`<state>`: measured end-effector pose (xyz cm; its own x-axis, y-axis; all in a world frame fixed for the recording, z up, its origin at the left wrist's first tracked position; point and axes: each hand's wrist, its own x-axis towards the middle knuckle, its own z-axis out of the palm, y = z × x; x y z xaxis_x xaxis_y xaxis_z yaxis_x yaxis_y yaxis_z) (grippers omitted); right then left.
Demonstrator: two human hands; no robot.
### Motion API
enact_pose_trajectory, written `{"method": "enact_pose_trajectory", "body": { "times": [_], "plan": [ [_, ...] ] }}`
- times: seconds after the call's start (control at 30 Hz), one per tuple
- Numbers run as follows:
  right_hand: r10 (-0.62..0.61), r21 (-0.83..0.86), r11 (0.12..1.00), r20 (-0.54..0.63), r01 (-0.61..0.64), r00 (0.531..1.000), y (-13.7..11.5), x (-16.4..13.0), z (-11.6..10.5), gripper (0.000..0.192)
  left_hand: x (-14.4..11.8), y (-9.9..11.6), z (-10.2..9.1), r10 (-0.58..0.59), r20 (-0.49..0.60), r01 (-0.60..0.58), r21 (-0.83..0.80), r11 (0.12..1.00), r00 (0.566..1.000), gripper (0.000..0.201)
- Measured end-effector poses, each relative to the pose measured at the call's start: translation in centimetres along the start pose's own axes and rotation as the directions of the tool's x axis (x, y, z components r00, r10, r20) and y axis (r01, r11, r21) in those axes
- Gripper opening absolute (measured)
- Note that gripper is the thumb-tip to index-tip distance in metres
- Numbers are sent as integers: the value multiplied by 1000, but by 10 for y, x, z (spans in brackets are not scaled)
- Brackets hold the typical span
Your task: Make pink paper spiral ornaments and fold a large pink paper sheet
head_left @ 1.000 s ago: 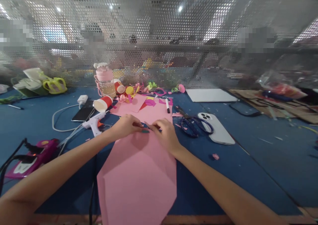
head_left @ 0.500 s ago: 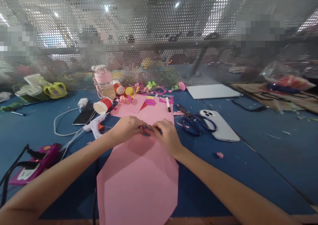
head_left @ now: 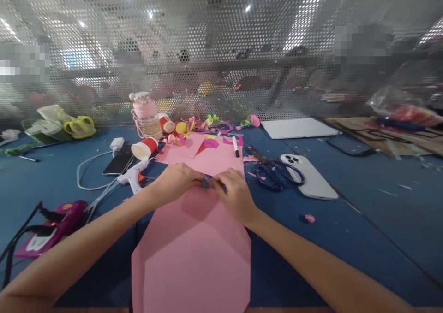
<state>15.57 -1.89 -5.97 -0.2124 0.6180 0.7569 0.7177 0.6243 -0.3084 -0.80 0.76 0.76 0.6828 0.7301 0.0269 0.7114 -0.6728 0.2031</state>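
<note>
Pink paper is front and center: one big sheet (head_left: 197,262) with its corners cut at a slant lies lengthwise toward the person, running out of view at the bottom. Both hands are at its far end. Left hand (head_left: 180,181) has thumb and fingers drawn together right by that edge, and the right hand (head_left: 237,195) is bunched up facing it, fingertips just about meeting. A tiny teal patch (head_left: 206,183) shows between them, but it's too small for me to say what it is, so can't tell what exactly either hand is pinching.

Just past the hands there's more pink paper (head_left: 221,158) with scraps on it and a white marker (head_left: 236,147), black end toward the person. Off the right hand, scissors (head_left: 272,170) with dark blue handles, one loop overlapping a white phone (head_left: 314,181). Left side: a white glue gun (head_left: 133,177) near the left wrist, a red and white paper cup (head_left: 145,148) on its side behind it, then a pink-topped bottle (head_left: 147,117) standing upright. Purple power strip (head_left: 57,227) sits beside the left forearm, all on a blue tabletop (head_left: 349,248).
</note>
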Motion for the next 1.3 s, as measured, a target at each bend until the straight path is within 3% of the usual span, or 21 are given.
{"method": "enact_pose_trajectory", "body": {
  "times": [0.23, 0.37, 0.57, 0.77, 0.97, 1.13, 1.3],
  "plan": [
    [125, 130, 983, 60, -132, 990, 2, -1, -1, 20, 1, -9, -2, -176, -75, 163, -158, 974, 981, 16],
    [215, 180, 956, 106, -231, 971, 7, 0, -1, 24, 2, -19, -1, -266, -51, 245, -255, 935, 963, 17],
    [230, 180, 952, 111, -247, 967, 5, 1, -3, 24, 1, -19, -6, -329, -6, 314, -283, 906, 944, 18],
    [48, 221, 972, 142, -79, 989, -5, 2, -11, 26, -4, -12, -15, -312, 4, 301, -280, 912, 950, 19],
    [13, 128, 991, 109, -27, 994, -6, 3, -13, 25, -5, -8, -15, -314, -6, 295, -329, 897, 949, 13],
    [-108, -122, 986, 65, 116, 992, -13, 5, -11, 16, -3, -7, -6, -308, -23, 274, -395, 877, 951, 7],
    [-180, -332, 920, 121, 210, 976, -27, 5, -8, 18, -1, 3, -3, -323, -20, 285, -425, 859, 946, 7]
  ]
}}
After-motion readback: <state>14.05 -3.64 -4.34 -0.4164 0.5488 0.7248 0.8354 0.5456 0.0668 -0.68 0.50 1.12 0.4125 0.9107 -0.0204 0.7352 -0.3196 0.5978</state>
